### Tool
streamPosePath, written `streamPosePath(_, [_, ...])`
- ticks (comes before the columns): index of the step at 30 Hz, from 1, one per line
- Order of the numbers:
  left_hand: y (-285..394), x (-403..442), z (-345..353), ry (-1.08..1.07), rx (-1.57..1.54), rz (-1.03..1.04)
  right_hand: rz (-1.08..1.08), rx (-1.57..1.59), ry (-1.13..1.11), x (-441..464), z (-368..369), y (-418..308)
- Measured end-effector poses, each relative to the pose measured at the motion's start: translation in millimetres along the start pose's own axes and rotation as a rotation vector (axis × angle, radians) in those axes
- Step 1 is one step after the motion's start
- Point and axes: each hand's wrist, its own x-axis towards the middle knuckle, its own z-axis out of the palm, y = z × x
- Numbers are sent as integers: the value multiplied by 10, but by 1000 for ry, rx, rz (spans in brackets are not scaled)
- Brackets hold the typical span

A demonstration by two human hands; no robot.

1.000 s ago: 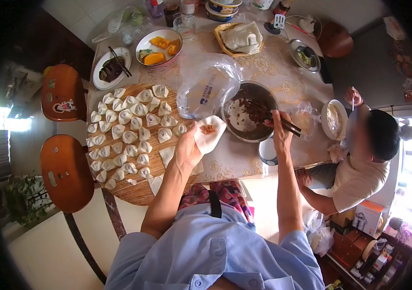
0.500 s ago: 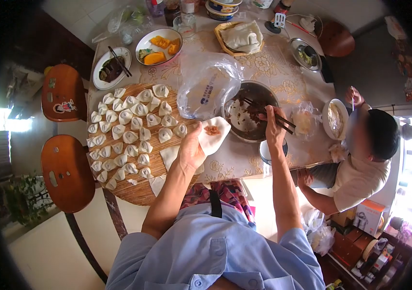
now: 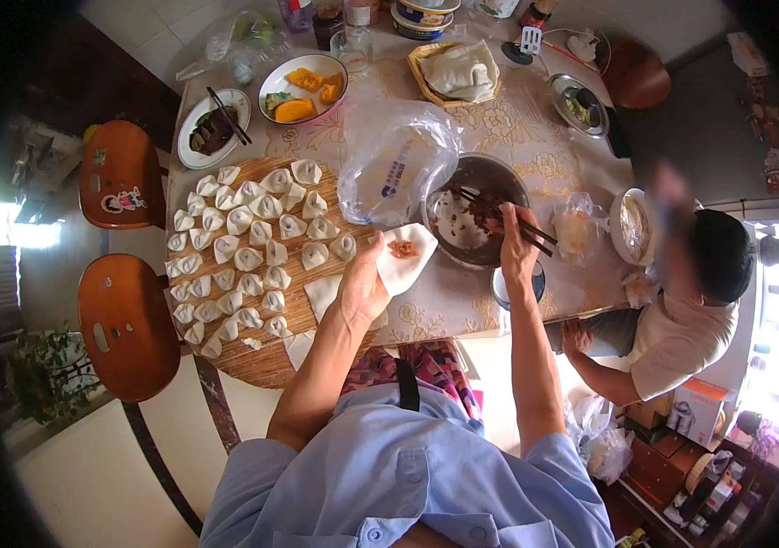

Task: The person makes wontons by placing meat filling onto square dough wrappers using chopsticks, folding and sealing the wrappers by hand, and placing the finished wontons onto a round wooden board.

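Where the left grip (image 3: 365, 285) ends, held wrapper (image 3: 399, 272), filling (image 3: 402, 248) on top

Left fingers (image 3: 376, 247) partly hidden beneath wrapper (image 3: 400, 270), bag print (image 3: 396, 172) illegible, shirt (image 3: 353, 466) cut off

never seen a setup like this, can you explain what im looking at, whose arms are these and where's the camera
There's no machine here: the bare arms belong to a person wearing the camera on their head, looking forward and down. Their left hand holds a flat wrapper with some filling on it. Their right hand holds chopsticks reaching into a metal bowl. On the table, a round board carries rows of folded dumplings. Another person sits at the right.
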Motion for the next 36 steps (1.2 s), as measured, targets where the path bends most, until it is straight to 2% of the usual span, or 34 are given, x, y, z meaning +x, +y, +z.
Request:
streamPosePath(8, [17,17,-25,-11,-12,-6,-87,-44,-50,-109,120,-102])
streamPosePath(12, [24,2,6,-24,-12,3,-53,-30,-28,-123,90,23])
streamPosePath(14, [27,-6,31,-40,0,11,0,16,9,-136,77,85])
streamPosePath(17, [29,22,45,-50,39,24,113,337,28,-184,66,-55])
streamPosePath(20, [16,83,64,-48,76,27,172,478,122,-235,41,-206])
streamPosePath(23, [-13,159,117,-40,79,11,184,513,126,-295,-150,-216])
streamPosePath(28, [-108,271,237,16,52,-32,58,463,156,-534,-439,-524])
streamPosePath(31, [-106,235,351,32,133,-46,-65,369,15,-732,-565,-766])
streamPosePath(36, [-120,262,371,-119,99,-81,-102,399,-80,-858,-513,-1032])
